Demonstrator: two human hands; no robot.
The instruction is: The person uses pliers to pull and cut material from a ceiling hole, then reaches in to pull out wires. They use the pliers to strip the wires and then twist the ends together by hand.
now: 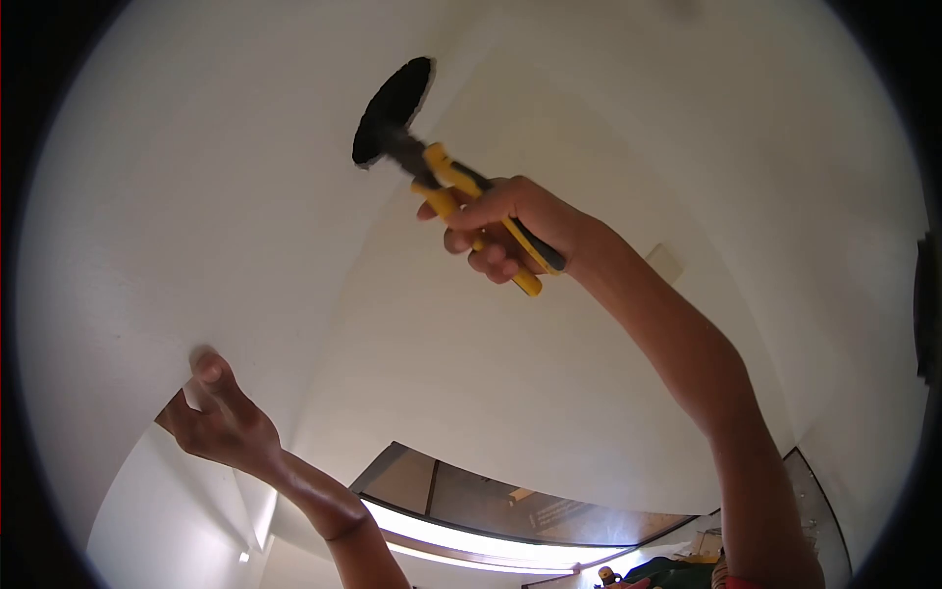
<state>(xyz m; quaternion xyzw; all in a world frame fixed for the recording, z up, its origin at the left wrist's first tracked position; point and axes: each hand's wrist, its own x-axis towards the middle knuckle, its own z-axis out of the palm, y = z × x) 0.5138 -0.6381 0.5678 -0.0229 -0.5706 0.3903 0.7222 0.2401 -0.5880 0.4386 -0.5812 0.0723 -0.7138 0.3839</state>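
Upper middle of the view, my right hand (505, 231) is closed around a pair of pliers (453, 169) with yellow and black handles. The dark metal jaws, slightly blurred, reach up to a dark oval hole (392, 110) in the white ceiling (226, 196). Whether the jaws bite on anything inside the hole cannot be made out. Lower left, my left hand (224, 422) holds the edge of the white ceiling surface. Its thumb presses on the face, while the fingers go round the edge and are mostly hidden.
A white wall (549, 373) stands ahead, with a pale plate (664, 263) behind my right forearm. Below are a dark-framed glass panel (491, 506) and a bright strip of light (461, 538). Several blurred items (667, 572) sit at the bottom right. A dark object (924, 309) shows at the right edge.
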